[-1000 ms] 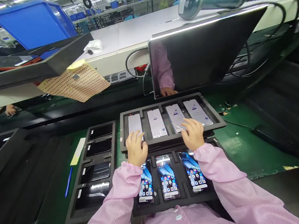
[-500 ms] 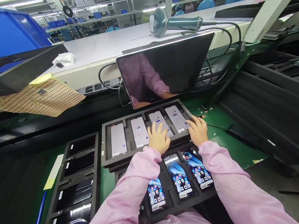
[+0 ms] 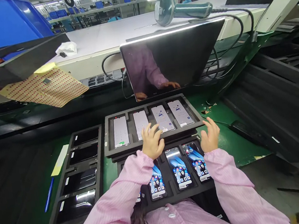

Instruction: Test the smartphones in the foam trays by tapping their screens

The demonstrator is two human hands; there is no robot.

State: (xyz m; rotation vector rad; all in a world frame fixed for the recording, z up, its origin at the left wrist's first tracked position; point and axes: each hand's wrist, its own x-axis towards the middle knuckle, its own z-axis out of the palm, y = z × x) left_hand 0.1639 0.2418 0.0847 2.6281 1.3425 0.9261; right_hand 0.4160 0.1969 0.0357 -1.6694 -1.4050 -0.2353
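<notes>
My left hand (image 3: 152, 142) is open, fingers spread over the lower edge of the second phone (image 3: 140, 119); whether a fingertip touches the screen I cannot tell. Beside it lies the third phone (image 3: 161, 115), its white screen showing a small blue picture. The leftmost phone (image 3: 120, 129) has a green button low on its white screen. All sit in slots of a black foam tray (image 3: 132, 150), along with the rightmost phone (image 3: 180, 112). My right hand (image 3: 210, 134) is open and empty, just off that tray's front right corner.
A nearer tray (image 3: 172, 199) holds lit phones, partly under my left sleeve. Dark phones fill another tray (image 3: 102, 174) at left, near a blue pen (image 3: 49, 194). A monitor (image 3: 173, 59) stands behind; a green-grey handheld device (image 3: 181, 10) lies on the shelf.
My left hand has shifted left from the third phone to the second. My right hand has come away from the rightmost phone. The two left phones now show different screens. The view has shifted slightly.
</notes>
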